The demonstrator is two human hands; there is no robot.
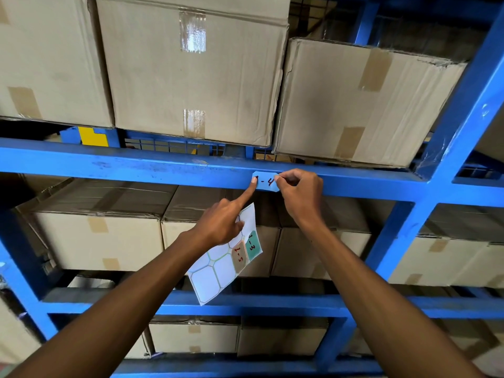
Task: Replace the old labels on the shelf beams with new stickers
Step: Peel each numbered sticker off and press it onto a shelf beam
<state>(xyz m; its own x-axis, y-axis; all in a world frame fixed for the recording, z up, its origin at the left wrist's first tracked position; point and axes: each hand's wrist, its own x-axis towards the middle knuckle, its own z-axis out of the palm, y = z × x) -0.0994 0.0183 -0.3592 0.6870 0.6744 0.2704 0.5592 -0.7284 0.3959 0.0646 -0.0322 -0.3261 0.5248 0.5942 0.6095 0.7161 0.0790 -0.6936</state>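
Note:
A light blue sticker (266, 182) with a handwritten number ending in "-4" lies on the front face of the blue shelf beam (136, 165). My left hand (222, 221) presses its index fingertip on the sticker's left end while its other fingers hold a white sticker sheet (218, 271). The sheet hangs below the hand and carries a brown "1-5" and a green "1-3" sticker. My right hand (298, 193) pinches the sticker's right edge between thumb and fingers against the beam.
Cardboard boxes (191, 77) stand on the shelf above the beam, more boxes (101, 241) on the level below. A blue upright post (452, 126) rises at the right. A lower blue beam (272, 304) crosses beneath the sheet.

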